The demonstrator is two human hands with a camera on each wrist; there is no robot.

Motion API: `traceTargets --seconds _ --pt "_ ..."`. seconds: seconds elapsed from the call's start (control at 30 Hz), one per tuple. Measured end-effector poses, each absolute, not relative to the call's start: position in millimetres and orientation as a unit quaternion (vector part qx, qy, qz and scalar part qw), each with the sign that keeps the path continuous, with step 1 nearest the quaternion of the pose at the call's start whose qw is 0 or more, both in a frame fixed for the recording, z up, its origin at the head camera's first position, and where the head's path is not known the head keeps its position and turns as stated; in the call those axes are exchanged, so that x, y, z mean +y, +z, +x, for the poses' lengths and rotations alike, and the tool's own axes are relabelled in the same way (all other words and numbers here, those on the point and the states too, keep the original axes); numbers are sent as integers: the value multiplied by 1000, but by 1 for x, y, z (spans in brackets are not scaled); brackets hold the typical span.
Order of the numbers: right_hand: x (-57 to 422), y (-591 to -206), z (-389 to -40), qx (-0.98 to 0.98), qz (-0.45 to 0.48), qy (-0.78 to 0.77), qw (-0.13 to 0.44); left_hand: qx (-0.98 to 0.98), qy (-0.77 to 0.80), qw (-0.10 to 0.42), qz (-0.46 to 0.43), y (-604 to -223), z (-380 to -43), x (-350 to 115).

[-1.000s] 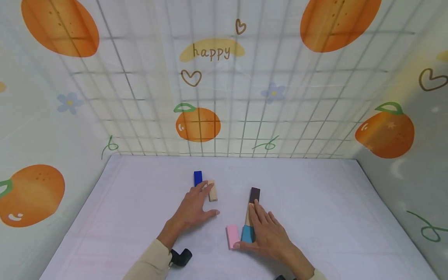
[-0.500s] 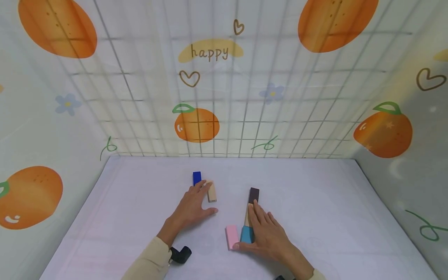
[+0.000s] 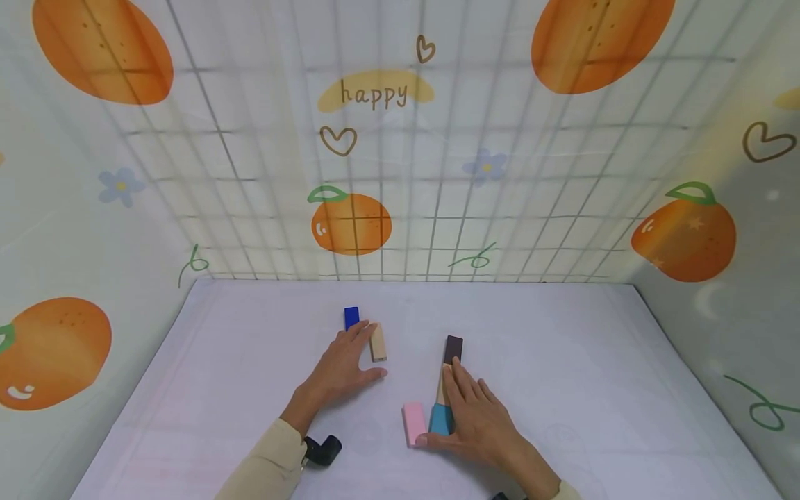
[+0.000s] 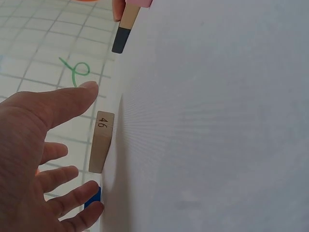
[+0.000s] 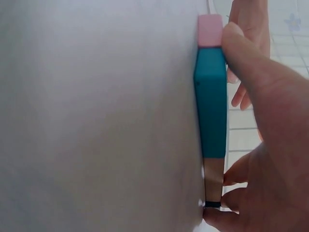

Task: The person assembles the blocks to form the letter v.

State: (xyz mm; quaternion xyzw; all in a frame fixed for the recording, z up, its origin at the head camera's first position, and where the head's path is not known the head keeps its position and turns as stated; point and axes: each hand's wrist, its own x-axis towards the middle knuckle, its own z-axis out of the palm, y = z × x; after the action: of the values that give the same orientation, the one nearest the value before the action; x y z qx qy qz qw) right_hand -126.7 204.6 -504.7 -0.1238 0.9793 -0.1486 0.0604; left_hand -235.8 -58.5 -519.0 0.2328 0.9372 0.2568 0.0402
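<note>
My left hand [image 3: 337, 367] hovers palm down with relaxed fingers, its fingertips beside a plain wooden block [image 3: 378, 346] and overlapping a blue block [image 3: 351, 317] in the head view. The number 46 marks the wooden block's end in the left wrist view. My right hand [image 3: 484, 415] lies along a row of blocks, fingers straight: a dark brown block [image 3: 453, 348], a second wooden block [image 3: 441, 389] and a teal block [image 3: 440, 418]. Its thumb tip is at the near end of a pink block [image 3: 414, 422], which lies left of the teal one. The hand partly covers the row.
A white-covered table [image 3: 562, 347] carries the blocks. Behind it stands a grid under a translucent curtain [image 3: 400, 160] printed with oranges, and curtain walls rise on both sides. A black device [image 3: 323, 451] sits at the left wrist, by the beige sleeve [image 3: 269, 465].
The left fingertips have drawn slightly left, off the wooden block's top, and its thumb has shifted a little. The right hand and the blocks stay put.
</note>
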Motion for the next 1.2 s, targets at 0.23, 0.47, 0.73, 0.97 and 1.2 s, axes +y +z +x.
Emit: traceTargets --seconds 0.23,0.47,0.73,0.97,1.2 --pt "204 -504 -126 979 -122 -149 62 936 252 42 241 -521 -243 -59" --pt "204 -502 -125 979 -128 -151 52 934 260 51 238 -519 -245 -59" --pt "203 -501 -125 979 -124 -148 59 929 275 52 240 -514 -244 -59" --pt "204 -502 -126 980 -122 -148 62 932 279 60 225 -517 -249 -57" --pt "205 -502 -125 979 -128 -148 52 933 282 71 211 -518 -254 -55"
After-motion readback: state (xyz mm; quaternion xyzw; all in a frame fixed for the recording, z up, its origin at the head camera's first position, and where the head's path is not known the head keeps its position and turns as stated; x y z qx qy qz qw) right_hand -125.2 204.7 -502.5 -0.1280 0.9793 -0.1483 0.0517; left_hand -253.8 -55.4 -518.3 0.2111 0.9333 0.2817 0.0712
